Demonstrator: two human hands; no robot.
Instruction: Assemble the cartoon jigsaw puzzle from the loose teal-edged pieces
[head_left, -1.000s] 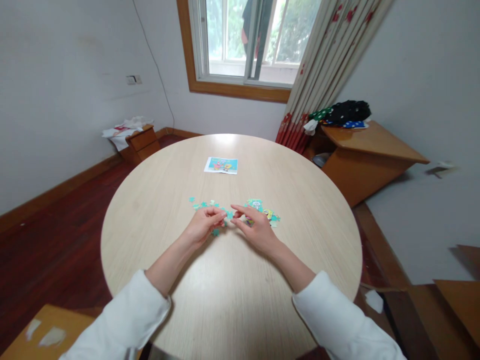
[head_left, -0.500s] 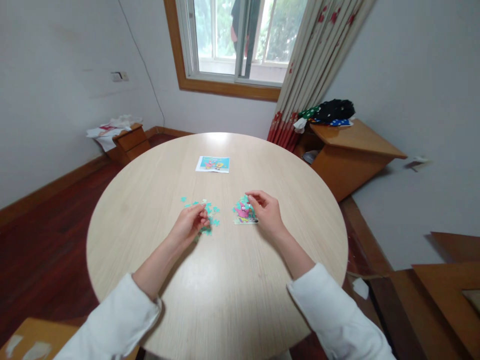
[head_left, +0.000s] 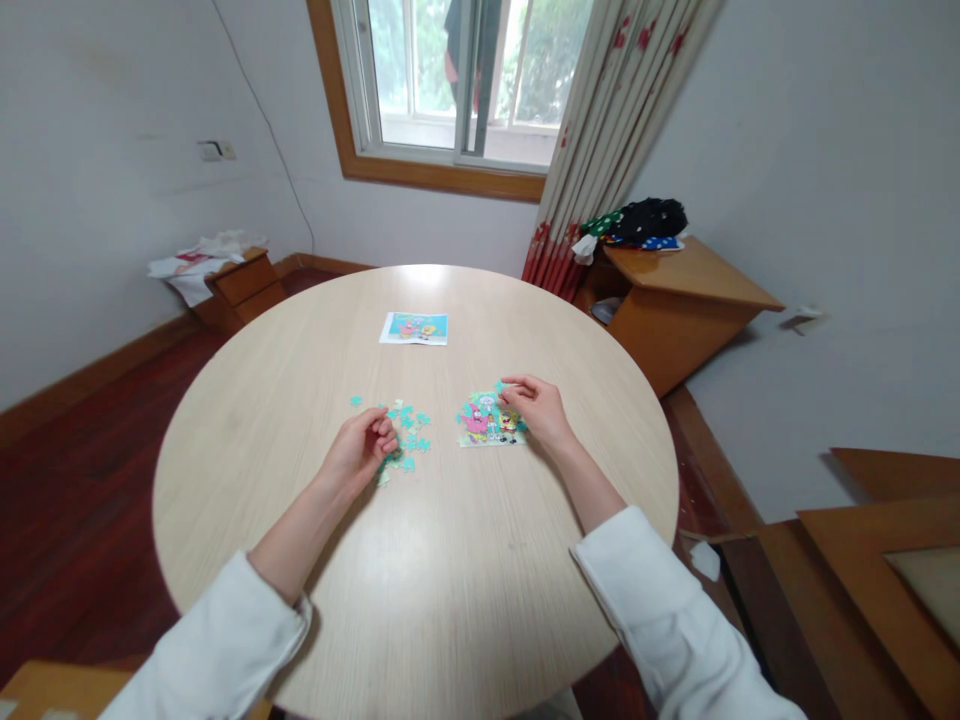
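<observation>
A partly joined cartoon puzzle lies on the round wooden table. My right hand rests at its right edge, fingers curled and pinched on a small piece at the upper rim. A loose scatter of teal puzzle pieces lies to the left. My left hand sits just beside that scatter, fingers curled inward, what they hold is hidden. A small reference picture lies farther back on the table.
A window with a wooden frame is at the back, with a patterned curtain to its right. A wooden side desk with dark clothes stands at the right. A low wooden cabinet with papers stands at the left wall.
My hands have parted: the right one went from the middle to the joined puzzle on the right, uncovering its picture. The left one drew back beside the loose pieces. The view shifted right.
</observation>
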